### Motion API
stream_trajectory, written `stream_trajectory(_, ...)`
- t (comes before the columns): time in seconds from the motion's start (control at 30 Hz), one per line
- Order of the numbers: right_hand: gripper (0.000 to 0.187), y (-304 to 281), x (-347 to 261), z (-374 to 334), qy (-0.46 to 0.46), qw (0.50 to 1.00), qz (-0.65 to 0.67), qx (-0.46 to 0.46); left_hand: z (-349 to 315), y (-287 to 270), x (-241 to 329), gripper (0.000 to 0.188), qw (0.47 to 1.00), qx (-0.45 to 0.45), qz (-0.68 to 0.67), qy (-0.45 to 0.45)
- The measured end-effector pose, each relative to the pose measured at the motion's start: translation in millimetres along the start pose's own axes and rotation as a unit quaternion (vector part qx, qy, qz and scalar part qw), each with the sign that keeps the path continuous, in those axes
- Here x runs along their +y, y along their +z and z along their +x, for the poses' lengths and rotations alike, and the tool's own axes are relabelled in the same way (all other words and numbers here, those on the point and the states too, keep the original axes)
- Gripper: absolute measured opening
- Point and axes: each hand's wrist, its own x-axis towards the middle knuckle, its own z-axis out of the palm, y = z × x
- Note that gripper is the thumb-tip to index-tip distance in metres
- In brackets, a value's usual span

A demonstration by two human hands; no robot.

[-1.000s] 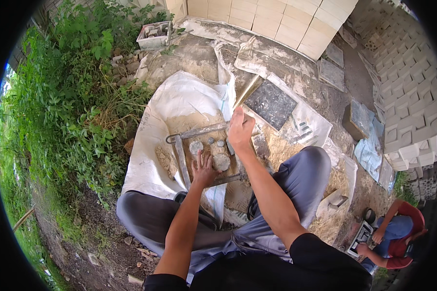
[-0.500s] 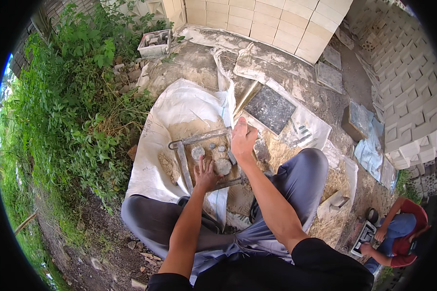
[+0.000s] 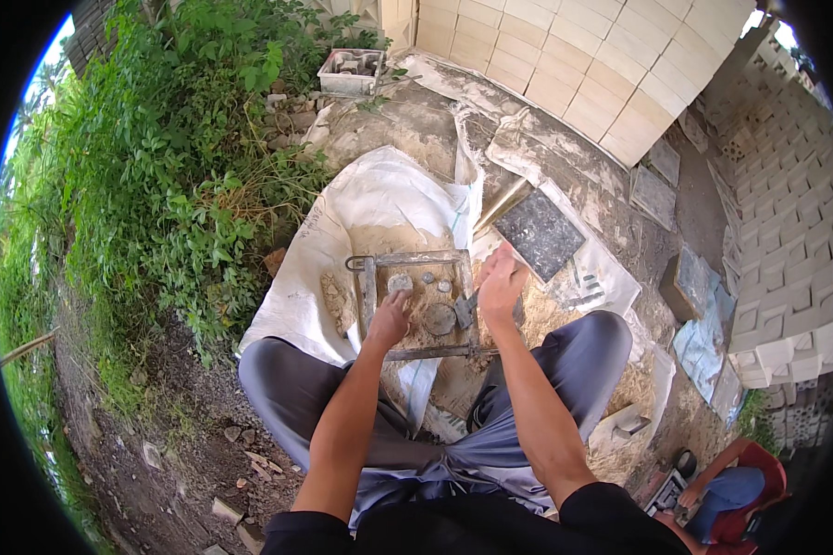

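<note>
A low rectangular metal frame lies on sand, with a loop at its far left corner. Inside it are a round grey disc, a larger round grey piece, and small grey pieces. My left hand reaches over the frame's left side, holding nothing, fingers loosely bent and tips at the disc's near edge. Closed by the frame's right side, my right hand grips a small trowel, its flat grey blade reaching inside the frame. The fingers hide its handle.
White sacking lies beneath the sand. Beyond my right hand is a dark square board. Leafy plants grow on the left; stacked pale blocks stand ahead. A co-worker in a red top sits at lower right.
My left hand has drawn its spread fingers in and shifted towards the disc. My right hand has come nearer with the trowel, whose blade has moved towards me inside the frame.
</note>
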Motion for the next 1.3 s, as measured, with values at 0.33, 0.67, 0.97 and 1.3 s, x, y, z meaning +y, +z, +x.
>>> stream_trajectory(0.33,0.061,27,-36,58,0.120,0.891,0.080,-0.430,-13,-15,10,0.063,0.953,-0.166,0.163,-0.193)
stream_trajectory(0.67,0.046,35,1,13,0.072,0.983,0.080,-0.150,-31,-13,19,0.106,0.932,-0.168,0.256,-0.194)
stream_trajectory(0.97,0.041,32,-12,7,0.026,0.981,0.071,-0.179,-23,-4,20,0.125,0.932,-0.206,0.187,-0.233)
stream_trajectory(1.3,0.042,39,-60,15,0.045,0.977,0.114,-0.175,-35,18,-7,0.103,0.936,-0.154,0.219,-0.228)
